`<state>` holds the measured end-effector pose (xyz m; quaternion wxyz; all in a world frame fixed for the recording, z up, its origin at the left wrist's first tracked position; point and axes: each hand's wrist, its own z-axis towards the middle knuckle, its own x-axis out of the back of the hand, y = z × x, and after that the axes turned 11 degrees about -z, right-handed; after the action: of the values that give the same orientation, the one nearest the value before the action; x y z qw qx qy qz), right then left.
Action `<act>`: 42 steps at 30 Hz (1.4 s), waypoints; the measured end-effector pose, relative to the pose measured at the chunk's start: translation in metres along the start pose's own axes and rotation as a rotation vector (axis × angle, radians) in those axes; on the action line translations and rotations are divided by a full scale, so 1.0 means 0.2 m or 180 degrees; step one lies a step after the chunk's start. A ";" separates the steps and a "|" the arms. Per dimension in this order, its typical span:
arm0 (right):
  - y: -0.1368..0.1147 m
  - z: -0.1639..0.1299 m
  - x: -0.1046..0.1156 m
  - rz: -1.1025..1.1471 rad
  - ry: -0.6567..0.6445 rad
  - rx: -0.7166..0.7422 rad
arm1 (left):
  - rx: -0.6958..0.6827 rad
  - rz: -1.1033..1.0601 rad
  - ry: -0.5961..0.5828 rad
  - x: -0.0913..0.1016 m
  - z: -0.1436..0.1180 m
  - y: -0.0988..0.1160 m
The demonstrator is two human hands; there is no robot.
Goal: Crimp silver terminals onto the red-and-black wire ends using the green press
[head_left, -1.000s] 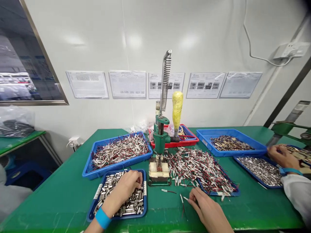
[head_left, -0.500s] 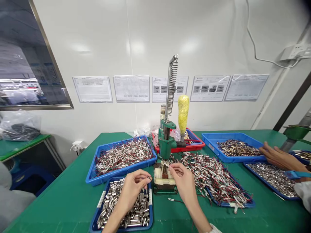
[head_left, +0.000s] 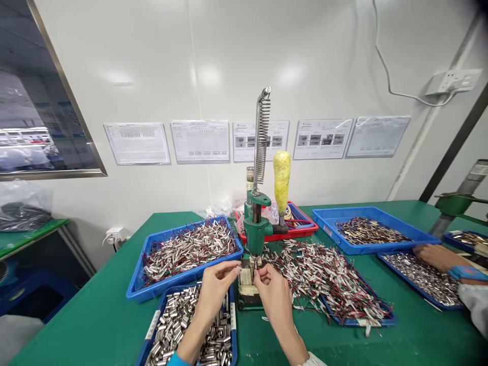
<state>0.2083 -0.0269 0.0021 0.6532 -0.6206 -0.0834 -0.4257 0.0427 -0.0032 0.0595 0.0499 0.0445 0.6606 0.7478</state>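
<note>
Pinching thumb to fingers at the green press [head_left: 255, 231], the left hand [head_left: 214, 288] and right hand [head_left: 272, 292] gripped something too small to tell. Below the left hand, a blue tray [head_left: 234, 343] held metal sleeves [head_left: 175, 317]; beyond it, a larger tray [head_left: 179, 280] held wired white pieces [head_left: 194, 246]. Right of the right hand, a wired heap [head_left: 324, 277] overflowed another tray [head_left: 346, 322]. Farther right, a co-worker's hand [head_left: 436, 256] reached over silvery parts [head_left: 423, 277], near a bin [head_left: 381, 248] of brass-coloured pieces [head_left: 371, 231].

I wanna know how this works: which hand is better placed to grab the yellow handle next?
Probably the right hand: it's nearer the yellow handle, which stands on the green press's right side. The left hand is farther away.
</note>
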 end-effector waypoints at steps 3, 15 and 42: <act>0.01 0.01 0.00 -0.0214 -0.0014 0.0079 | -0.0041 -0.0207 -0.0010 -0.08 0.10 -0.05; 0.00 0.02 0.02 0.0031 -0.0090 0.0077 | -0.0278 -0.0014 -0.0040 -0.25 0.17 -0.13; 0.09 0.06 0.11 0.0489 0.0363 0.0539 | -0.0338 -0.0082 0.0063 -0.29 0.14 -0.21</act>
<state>0.2400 -0.0288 0.0057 0.7376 -0.5426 -0.0339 -0.4004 0.1051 0.0211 0.0221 0.0552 0.0259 0.6209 0.7815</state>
